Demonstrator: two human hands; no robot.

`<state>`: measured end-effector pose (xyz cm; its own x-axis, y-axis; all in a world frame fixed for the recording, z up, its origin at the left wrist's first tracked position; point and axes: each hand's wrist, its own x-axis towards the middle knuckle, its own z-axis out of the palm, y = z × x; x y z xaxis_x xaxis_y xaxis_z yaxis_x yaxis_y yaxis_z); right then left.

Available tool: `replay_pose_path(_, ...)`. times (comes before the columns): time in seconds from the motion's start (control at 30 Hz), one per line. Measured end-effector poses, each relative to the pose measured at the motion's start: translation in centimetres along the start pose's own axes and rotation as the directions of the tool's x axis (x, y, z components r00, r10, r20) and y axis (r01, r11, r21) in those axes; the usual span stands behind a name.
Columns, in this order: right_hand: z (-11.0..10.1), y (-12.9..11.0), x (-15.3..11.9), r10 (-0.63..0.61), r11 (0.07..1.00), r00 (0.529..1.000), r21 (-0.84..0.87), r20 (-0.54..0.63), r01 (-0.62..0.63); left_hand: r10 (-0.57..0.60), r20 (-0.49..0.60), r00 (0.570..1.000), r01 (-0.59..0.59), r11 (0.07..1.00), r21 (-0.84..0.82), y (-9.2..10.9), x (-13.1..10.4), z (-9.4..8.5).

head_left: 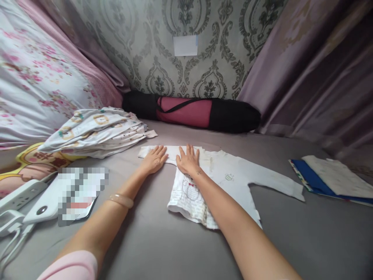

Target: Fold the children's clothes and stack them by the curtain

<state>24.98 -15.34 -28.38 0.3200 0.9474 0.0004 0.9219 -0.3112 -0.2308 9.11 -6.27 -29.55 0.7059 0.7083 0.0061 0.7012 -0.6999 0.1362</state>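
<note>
A small white long-sleeved shirt (237, 175) lies spread on the grey bed sheet (140, 233), with a little bee print and a drawn figure on its front. My left hand (155, 159) rests flat on the left sleeve near its cuff, fingers spread. Flat across the shoulder end of that same sleeve lies my right hand (188, 159), its fingers apart. Part of the shirt front is hidden under my right forearm. The other sleeve stretches out to the right, untouched.
A pile of printed clothes (99, 128) lies at the left, by a power strip (23, 194) and a white power bank (49, 208). Folded cloths (338, 177) lie at the right. Along the wall rests a black and pink roll bag (186, 112).
</note>
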Motion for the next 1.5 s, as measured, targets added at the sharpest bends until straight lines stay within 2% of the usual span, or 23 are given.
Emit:
replay_pose_path(0.07,0.1,0.0,-0.1,-0.007,1.000,1.000,0.020,-0.001,0.007,-0.030,0.009,0.999,0.030,0.999,0.036,-0.8,-0.2,-0.4)
replay_pose_path(0.13,0.1,-0.1,-0.2,-0.009,0.999,1.000,0.040,0.005,0.009,-0.059,0.036,0.998,0.057,0.997,0.058,-0.8,0.0,-1.1)
replay_pose_path(0.27,-0.8,0.1,0.3,-0.023,0.994,0.996,0.110,0.090,0.013,-0.133,0.089,0.987,0.124,0.987,0.106,0.9,1.6,-3.2)
replay_pose_path(0.33,-1.8,1.1,0.9,-0.054,0.981,0.988,0.194,0.146,0.025,-0.144,0.068,0.987,0.135,0.984,0.119,2.2,3.1,-4.3)
replay_pose_path(0.4,-3.2,3.2,1.6,-0.069,0.964,0.994,0.261,0.085,0.045,-0.097,0.011,0.995,0.095,0.991,0.091,4.0,4.9,-4.8)
replay_pose_path(0.5,-5.5,8.5,2.1,0.005,0.973,0.992,0.230,-0.124,0.024,0.051,-0.006,0.999,-0.051,0.997,-0.061,7.1,7.7,-4.8)
replay_pose_path(0.57,-6.8,12.5,1.8,0.130,0.981,0.985,0.163,-0.116,-0.110,0.100,0.041,0.994,-0.092,0.983,-0.157,9.3,9.1,-4.3)
replay_pose_path(0.63,-7.5,15.7,1.2,0.193,0.978,0.979,0.090,-0.072,-0.186,0.096,0.091,0.991,-0.078,0.979,-0.188,11.1,10.2,-3.8)
replay_pose_path(0.73,-7.7,18.2,0.4,0.203,0.978,0.979,0.038,0.009,-0.203,0.064,0.127,0.990,-0.040,0.982,-0.182,12.8,11.2,-3.1)
replay_pose_path(0.93,-6.8,18.3,0.4,0.203,0.977,0.979,0.064,0.032,-0.205,0.044,0.171,0.984,-0.015,0.985,-0.170,13.3,11.9,-3.2)
replay_pose_path(1.03,-6.2,18.3,0.4,0.229,0.970,0.973,0.077,0.005,-0.229,0.059,0.143,0.988,-0.033,0.983,-0.178,13.3,11.7,-3.0)
replay_pose_path(1.1,-5.6,18.3,0.2,0.254,0.965,0.967,0.073,-0.035,-0.251,0.063,0.088,0.994,-0.046,0.982,-0.184,13.3,11.2,-2.3)
replay_pose_path(1.2,-4.4,18.0,-0.6,0.275,0.961,0.948,0.047,-0.159,-0.271,0.061,-0.035,0.998,-0.066,0.986,-0.151,13.6,10.2,-0.7)
replay_pose_path(1.3,-3.4,17.4,-1.3,0.255,0.965,0.921,0.014,-0.294,-0.262,0.081,-0.164,0.983,-0.088,0.995,-0.041,13.8,9.4,0.7)
replay_pose_path(1.4,-3.1,17.0,-1.8,0.225,0.968,0.882,-0.008,-0.414,-0.251,0.072,-0.261,0.963,-0.064,0.997,0.038,14.0,9.1,1.2)
replay_pose_path(1.5,-3.2,16.8,-2.1,0.168,0.978,0.898,-0.043,-0.406,-0.202,0.121,-0.296,0.947,-0.101,0.992,0.080,14.2,9.2,1.2)
